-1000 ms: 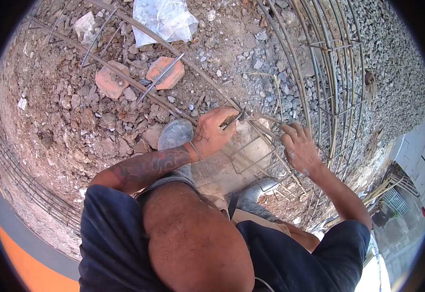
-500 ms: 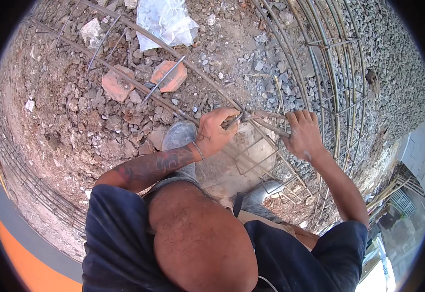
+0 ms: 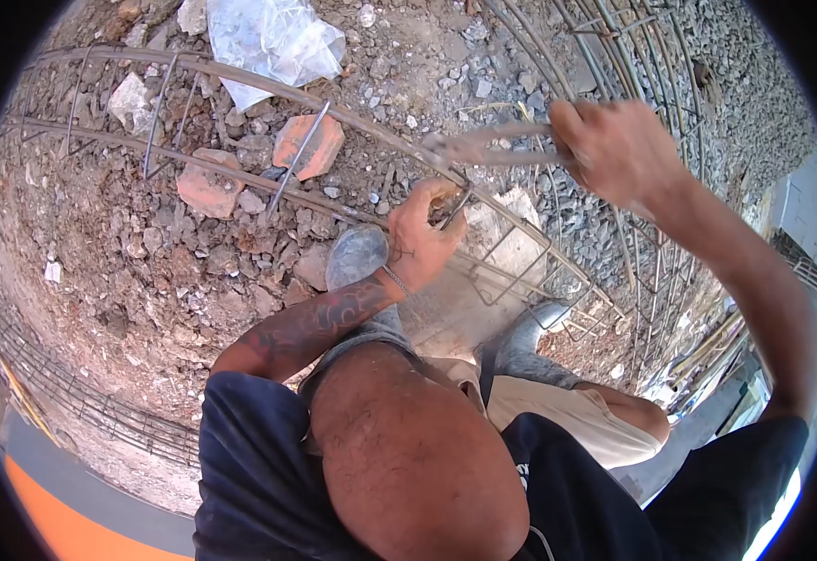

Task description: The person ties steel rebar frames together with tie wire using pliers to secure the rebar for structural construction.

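My left hand (image 3: pixel 424 224) is closed around a thin steel stirrup (image 3: pixel 455 209) where it meets the long upper bar of a rebar cage (image 3: pixel 371 124). My right hand (image 3: pixel 623 154) grips the handles of a pair of pincers (image 3: pixel 497 148), blurred by motion. Their jaws point left, close over the upper bar and just beyond my left hand. The cage runs diagonally in front of me, with several stirrups spaced along its bars.
Broken red blocks (image 3: pixel 308 147) and rubble lie behind the cage, near a clear plastic bag (image 3: pixel 273 47). More rebar cages (image 3: pixel 614 47) stand at the upper right, beside grey gravel (image 3: pixel 754 84). Another long cage (image 3: pixel 81 397) lies at the left.
My right hand has swung up and to the right with the pincers, drawing the jaws away from the stirrup joint. My left hand keeps hold of the stirrup.
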{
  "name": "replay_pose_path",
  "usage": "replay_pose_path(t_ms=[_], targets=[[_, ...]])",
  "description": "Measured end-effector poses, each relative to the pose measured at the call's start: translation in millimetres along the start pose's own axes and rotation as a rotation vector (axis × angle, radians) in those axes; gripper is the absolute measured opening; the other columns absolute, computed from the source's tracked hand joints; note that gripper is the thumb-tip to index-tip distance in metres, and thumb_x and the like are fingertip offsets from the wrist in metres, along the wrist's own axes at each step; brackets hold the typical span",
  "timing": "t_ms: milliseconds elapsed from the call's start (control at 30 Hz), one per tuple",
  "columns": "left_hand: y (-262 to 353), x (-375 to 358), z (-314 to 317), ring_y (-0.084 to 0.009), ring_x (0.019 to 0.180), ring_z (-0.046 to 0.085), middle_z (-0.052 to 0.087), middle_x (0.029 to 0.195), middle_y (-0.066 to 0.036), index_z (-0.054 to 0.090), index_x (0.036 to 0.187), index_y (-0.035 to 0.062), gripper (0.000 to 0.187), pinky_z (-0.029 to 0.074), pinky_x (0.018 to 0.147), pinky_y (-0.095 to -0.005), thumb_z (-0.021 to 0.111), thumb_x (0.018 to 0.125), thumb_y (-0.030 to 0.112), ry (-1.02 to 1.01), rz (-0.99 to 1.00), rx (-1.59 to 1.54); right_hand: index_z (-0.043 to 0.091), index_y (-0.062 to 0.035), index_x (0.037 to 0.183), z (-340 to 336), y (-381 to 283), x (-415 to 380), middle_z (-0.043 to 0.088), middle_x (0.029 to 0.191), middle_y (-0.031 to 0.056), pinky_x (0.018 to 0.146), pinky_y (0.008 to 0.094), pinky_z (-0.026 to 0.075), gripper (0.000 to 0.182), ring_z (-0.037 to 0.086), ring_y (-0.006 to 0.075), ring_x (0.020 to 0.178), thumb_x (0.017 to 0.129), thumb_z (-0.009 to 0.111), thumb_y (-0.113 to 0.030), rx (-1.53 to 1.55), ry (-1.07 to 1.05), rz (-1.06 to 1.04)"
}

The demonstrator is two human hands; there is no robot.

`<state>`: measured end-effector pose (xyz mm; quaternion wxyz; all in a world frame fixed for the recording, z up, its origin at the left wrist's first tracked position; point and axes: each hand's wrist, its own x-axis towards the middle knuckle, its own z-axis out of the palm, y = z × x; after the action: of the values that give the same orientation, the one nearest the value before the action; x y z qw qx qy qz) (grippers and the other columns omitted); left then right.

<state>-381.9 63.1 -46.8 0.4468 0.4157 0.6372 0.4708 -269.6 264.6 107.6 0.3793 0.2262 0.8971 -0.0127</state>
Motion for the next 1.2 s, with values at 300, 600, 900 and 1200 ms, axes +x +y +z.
replay_pose_path(t_ms=[300,600,900,1200], targets=[[-6.3,8.9,-6.0,-0.0273,0.087,0.065,0.066,0.099,-0.013,0.063,0.101,0.0031,0.029,0.052,0.075,-0.0340,0.073,0.074,0.007,0.011,0.142,-0.012,0.056,0.0025,0.090,45.4,-31.3,-41.5,0.057,0.079,0.0175,0.061,0.0379,0.052,0.018,0.058,0.0245,0.062,0.095,0.050,-0.015,0.911,0.066,0.274],[-3.6,7.6,-5.9,-0.0278,0.087,0.066,0.067,0.099,-0.015,0.065,0.100,0.0015,0.025,0.052,0.077,-0.0338,0.071,0.075,0.004,-0.013,0.107,0.012,0.051,0.0034,0.120,71.8,-49.1,-66.3,0.059,0.100,0.0183,0.083,0.0398,0.051,0.031,0.061,0.0287,0.094,0.096,0.046,-0.016,1.264,-0.667,0.209],[-7.6,6.2,-5.9,-0.0284,0.091,0.066,0.067,0.099,-0.016,0.066,0.098,0.0008,0.025,0.052,0.079,-0.0340,0.071,0.074,0.003,0.000,0.101,-0.027,0.031,0.0012,0.141,93.6,-34.1,-52.6,0.048,0.131,0.0235,0.105,0.0457,0.037,0.056,0.051,0.0363,0.119,0.089,0.050,-0.009,0.579,-0.369,0.044],[-1.8,7.2,-8.0,-0.0288,0.094,0.066,0.068,0.100,-0.016,0.067,0.098,0.0001,0.025,0.052,0.082,-0.0338,0.071,0.074,0.002,-0.034,0.063,-0.056,0.031,0.0042,0.140,130.2,-72.4,-50.3,0.050,0.128,0.0229,0.099,0.0428,0.039,0.054,0.053,0.0343,0.114,0.088,0.042,-0.002,0.508,-0.087,0.176]])
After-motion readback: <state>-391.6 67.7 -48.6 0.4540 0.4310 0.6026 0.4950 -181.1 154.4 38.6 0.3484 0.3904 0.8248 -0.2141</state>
